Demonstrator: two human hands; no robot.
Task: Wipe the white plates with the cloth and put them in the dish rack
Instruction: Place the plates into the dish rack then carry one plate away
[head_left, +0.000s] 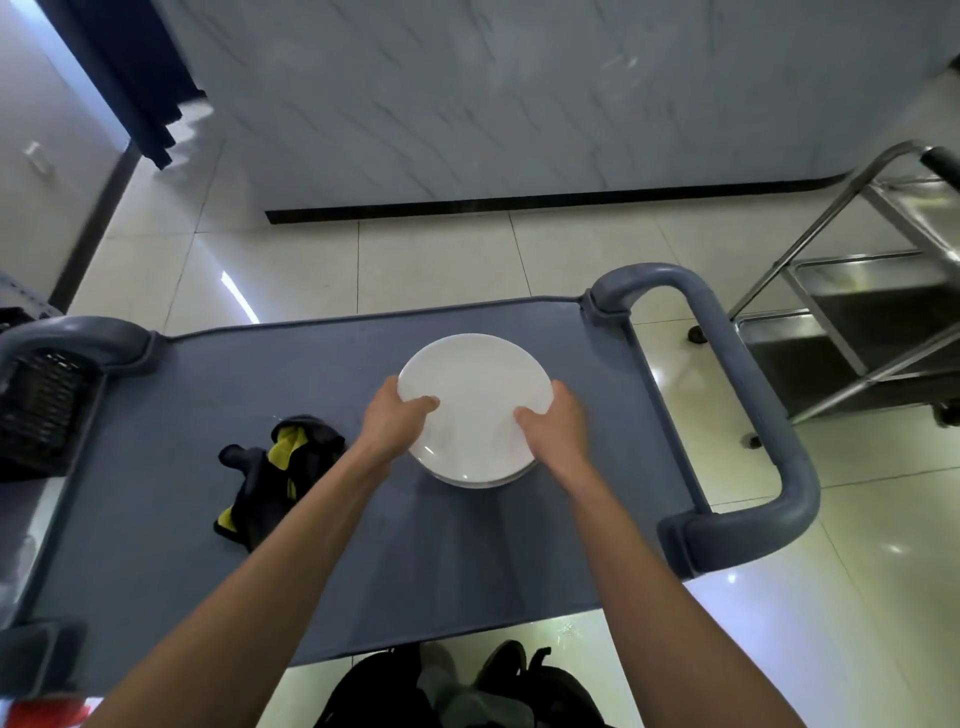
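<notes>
While the top white plate (475, 395) tilts up off the stack of plates (478, 475) at the middle of the grey cart top (467, 561), we see it held from both sides. Our left hand (397, 421) grips the rim at nine o'clock, thumb on the face, fingers curled beneath. Our right hand (553, 423) pinches the rim at four o'clock the same way. At eight o'clock from the plates lies the crumpled black-and-yellow cloth (275, 478), well apart. A black crate (39, 410) stands at the cart's far left; a steel trolley (872, 291) stands at two o'clock.
</notes>
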